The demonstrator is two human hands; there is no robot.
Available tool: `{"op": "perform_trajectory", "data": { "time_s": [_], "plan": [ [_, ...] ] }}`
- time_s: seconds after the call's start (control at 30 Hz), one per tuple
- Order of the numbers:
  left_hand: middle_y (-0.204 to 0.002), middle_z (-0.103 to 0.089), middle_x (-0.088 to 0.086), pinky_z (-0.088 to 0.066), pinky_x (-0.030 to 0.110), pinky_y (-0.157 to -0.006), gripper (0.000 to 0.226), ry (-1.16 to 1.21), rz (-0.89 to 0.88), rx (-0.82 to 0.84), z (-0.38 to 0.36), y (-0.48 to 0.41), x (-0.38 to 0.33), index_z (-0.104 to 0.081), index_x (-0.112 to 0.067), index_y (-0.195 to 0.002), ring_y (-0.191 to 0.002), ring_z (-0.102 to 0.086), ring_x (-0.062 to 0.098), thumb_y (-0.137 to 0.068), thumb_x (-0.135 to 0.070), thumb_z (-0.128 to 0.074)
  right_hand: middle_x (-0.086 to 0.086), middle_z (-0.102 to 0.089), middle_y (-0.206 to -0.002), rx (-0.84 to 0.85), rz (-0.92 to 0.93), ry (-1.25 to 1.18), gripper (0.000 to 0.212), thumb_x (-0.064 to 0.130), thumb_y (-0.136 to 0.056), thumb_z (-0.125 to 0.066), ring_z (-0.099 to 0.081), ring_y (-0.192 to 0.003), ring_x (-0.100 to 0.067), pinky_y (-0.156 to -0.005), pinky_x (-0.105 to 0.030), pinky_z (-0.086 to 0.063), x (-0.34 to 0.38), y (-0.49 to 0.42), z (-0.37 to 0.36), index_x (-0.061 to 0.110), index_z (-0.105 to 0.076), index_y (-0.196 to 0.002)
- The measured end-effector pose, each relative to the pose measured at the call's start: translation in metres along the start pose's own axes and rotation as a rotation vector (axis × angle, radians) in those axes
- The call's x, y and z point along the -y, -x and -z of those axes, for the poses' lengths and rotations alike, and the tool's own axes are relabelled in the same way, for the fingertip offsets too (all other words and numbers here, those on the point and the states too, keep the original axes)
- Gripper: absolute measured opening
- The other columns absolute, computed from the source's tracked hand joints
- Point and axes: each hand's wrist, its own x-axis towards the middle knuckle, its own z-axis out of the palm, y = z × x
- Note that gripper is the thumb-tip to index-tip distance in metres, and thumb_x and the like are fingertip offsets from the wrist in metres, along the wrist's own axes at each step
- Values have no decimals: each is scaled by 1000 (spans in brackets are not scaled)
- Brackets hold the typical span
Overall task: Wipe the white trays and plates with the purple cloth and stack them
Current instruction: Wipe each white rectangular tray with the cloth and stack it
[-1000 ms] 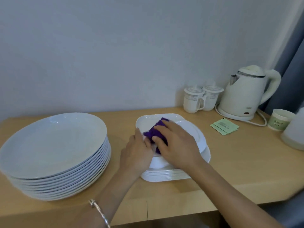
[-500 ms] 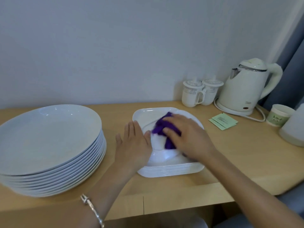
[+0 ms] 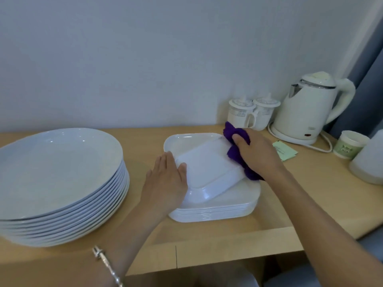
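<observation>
The left hand (image 3: 165,179) is flat, fingers straight and held together, and rests against the left edge of the top tray (image 3: 207,168), with the thumb lying on the tray's surface. The right hand (image 3: 257,154) is curled round the bunched purple cloth (image 3: 236,141) and presses it to the far right edge of the same tray; cloth shows both above the thumb and below the palm. The top tray lies skewed on the stack of square white trays (image 3: 217,210), which stands at the centre of the counter (image 3: 207,241). The stack of round white plates (image 3: 62,172) stands to the left, apart from the trays and touched by neither hand. A bracelet (image 3: 105,264) is on the left wrist. Along the wall to the right stand two lidded mugs (image 3: 242,114) and a white kettle (image 3: 310,108) on its base. Green packets (image 3: 284,151) lie just beyond the right hand, and a paper cup (image 3: 350,143) stands near the right edge.
</observation>
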Motion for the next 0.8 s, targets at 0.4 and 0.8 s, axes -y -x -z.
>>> {"op": "perform_trajectory", "data": {
  "time_s": [0.4, 0.8],
  "plan": [
    [-129, -44, 10, -34, 45, -99, 44, -10, 6, -9, 1, 2, -5, -35, -3, -130, -122, -36, 26, -101, -33, -22, -6, -63, -109, 135, 55, 182, 31, 43, -96, -43, -57, -96, -26, -73, -33, -39, 27, -29, -11, 22, -59, -111],
    [-130, -43, 6, -30, 48, -103, 45, -86, 51, -19, -2, 3, -7, -35, -6, -129, -128, -31, 24, -100, -34, -16, -10, -64, -109, 203, -43, 257, 32, 44, -97, -36, -53, -92, -27, -73, -34, -35, 12, -47, -2, 19, -55, -95]
  ]
}}
